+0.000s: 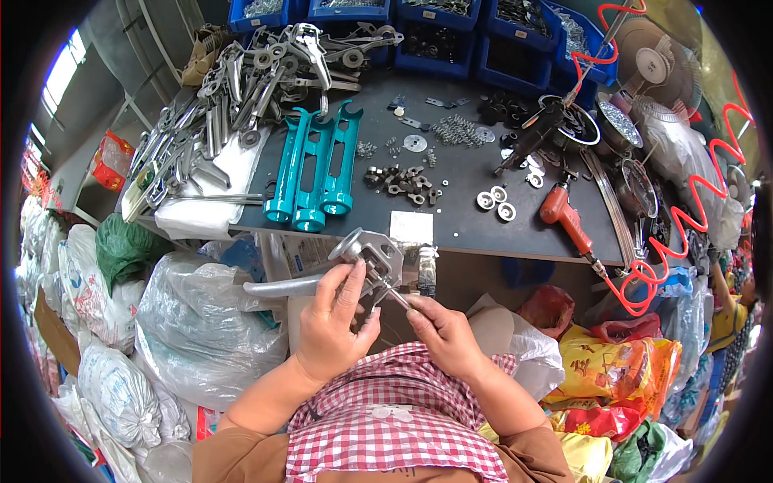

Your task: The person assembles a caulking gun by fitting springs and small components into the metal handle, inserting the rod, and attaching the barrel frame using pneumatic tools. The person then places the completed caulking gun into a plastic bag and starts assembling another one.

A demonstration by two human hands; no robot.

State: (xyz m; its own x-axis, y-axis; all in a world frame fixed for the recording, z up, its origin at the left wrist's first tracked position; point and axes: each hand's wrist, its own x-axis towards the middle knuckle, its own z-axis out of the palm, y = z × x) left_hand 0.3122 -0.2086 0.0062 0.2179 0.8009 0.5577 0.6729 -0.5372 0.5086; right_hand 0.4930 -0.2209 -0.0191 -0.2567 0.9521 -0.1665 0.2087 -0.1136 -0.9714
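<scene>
Just in front of the table edge, my left hand (334, 326) is closed on a silver metal casting (390, 248) with a long tapered handle (282, 287) pointing left. Its thumb and fingers pinch near the casting's middle, where small fittings are partly hidden. My right hand (443, 334) is closed on a thin metal rod (398, 299), whose far end meets the casting. I cannot tell how deep the rod sits in it. On the table just beyond lie three teal slotted half-tube frames (336, 173) and a white square pad (411, 227).
Silver castings and handles (266, 76) are heaped at the far left. Dark nuts (407, 183), springs (463, 130) and discs lie mid-table. A red power driver (566, 217) on a coiled red hose (692, 217) rests right. Blue bins (435, 48) line the back. Plastic bags (209, 330) crowd both sides below.
</scene>
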